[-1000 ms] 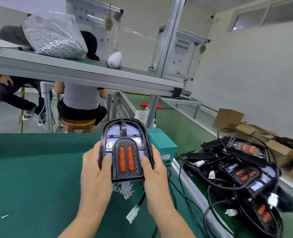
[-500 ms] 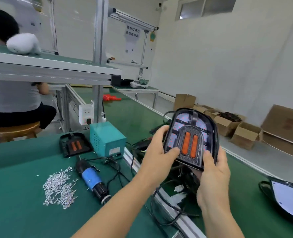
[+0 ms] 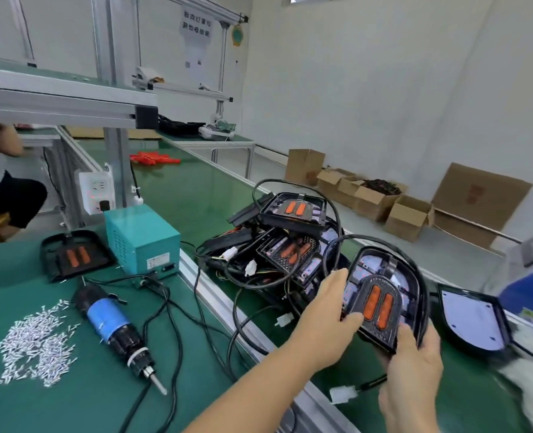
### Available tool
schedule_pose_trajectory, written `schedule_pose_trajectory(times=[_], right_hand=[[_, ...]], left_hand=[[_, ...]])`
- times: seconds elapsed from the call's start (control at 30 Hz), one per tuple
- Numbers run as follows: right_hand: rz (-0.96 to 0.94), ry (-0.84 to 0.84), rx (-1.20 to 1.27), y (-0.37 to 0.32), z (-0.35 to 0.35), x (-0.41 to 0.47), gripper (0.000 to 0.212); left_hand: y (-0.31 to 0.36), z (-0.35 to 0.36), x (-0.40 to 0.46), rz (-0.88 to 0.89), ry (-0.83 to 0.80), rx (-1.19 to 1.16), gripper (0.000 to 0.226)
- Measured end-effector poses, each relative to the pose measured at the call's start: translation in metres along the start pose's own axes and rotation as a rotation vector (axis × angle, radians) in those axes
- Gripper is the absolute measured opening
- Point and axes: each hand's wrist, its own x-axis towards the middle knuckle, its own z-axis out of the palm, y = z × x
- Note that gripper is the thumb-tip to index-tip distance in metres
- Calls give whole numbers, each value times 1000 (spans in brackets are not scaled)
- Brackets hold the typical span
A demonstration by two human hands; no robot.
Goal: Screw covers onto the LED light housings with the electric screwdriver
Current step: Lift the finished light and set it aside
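Both hands, left hand [image 3: 324, 310] and right hand [image 3: 415, 370], grip the LED light housing [image 3: 387, 295] above the conveyor belt [image 3: 177, 189], beside a pile of housings [image 3: 284, 242]. It is black and rounded, with two orange lenses; its cover seems fitted.

A green-matted workbench [image 3: 71, 398] carried a scatter of small silver screws [image 3: 35, 342] at nine o'clock; the electric screwdriver [image 3: 115, 326] lay flat just beside them toward three o'clock, bit pointing to five; a teal power box [image 3: 141, 237] stood at twelve, a black cover [image 3: 71, 256] just beside it at ten; the green conveyor belt [image 3: 177, 195] alongside bore a tangled pile of wired housings [image 3: 277, 245] at two o'clock.
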Motion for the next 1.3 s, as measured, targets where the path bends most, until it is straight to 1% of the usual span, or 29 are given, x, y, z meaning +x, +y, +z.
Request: schedule_pose_trajectory(times=[0.07,0.13,0.2,0.3,0.37,0.43,0.5,0.6,0.7,0.77,0.83,0.9,0.97,1.03,1.07,1.13,1.2,1.3], right_hand=[[34,17,-79,11,-4,0,38],[34,16,-193,17,-5,-1,41],[22,-21,-382,20,-7,-2,47],[15,-93,-654,17,-6,0,59],[-96,-88,-864,15,-3,1,59],[-210,-83,-1069,15,3,-4,58],[-259,-144,-1255,15,7,-8,57],[-258,-245,-1519,12,13,-8,57],[-236,-395,-1684,3,23,-8,50],[-241,-442,-1753,-4,28,-9,47],[-294,-405,-1783,-10,30,-11,46],[-371,-389,-1761,-15,34,-16,46],[-420,-482,-1717,-14,41,-23,46],[-436,-612,-1703,-10,49,-31,44],[-428,-639,-1705,-10,53,-35,44],[-430,-602,-1699,-12,61,-45,48],[-503,-576,-1677,-14,71,-59,53],[-628,-672,-1594,-15,94,-89,57]], left_hand=[[-11,5,-2,4,-21,58,65],[-19,9,-2,2,-4,89,61],[-26,11,-1,22,21,152,57],[-32,18,0,67,40,329,53],[-35,24,1,59,62,362,48],[-39,27,2,26,90,352,48],[-43,26,2,12,104,335,51],[-48,19,-2,13,71,335,56],[-50,8,-9,-2,1,428,50],[-51,-1,-14,2,-17,515,45],[-52,-13,-20,52,21,599,45],[-54,-24,-25,108,63,684,48],[-55,-34,-30,130,64,758,54],[-55,-43,-36,116,24,798,56],[-55,-49,-40,98,-2,796,55],[-54,-62,-49,66,-35,775,54],[-54,-79,-61,55,-26,785,54],[-57,-106,-82,8,34,852,55]])
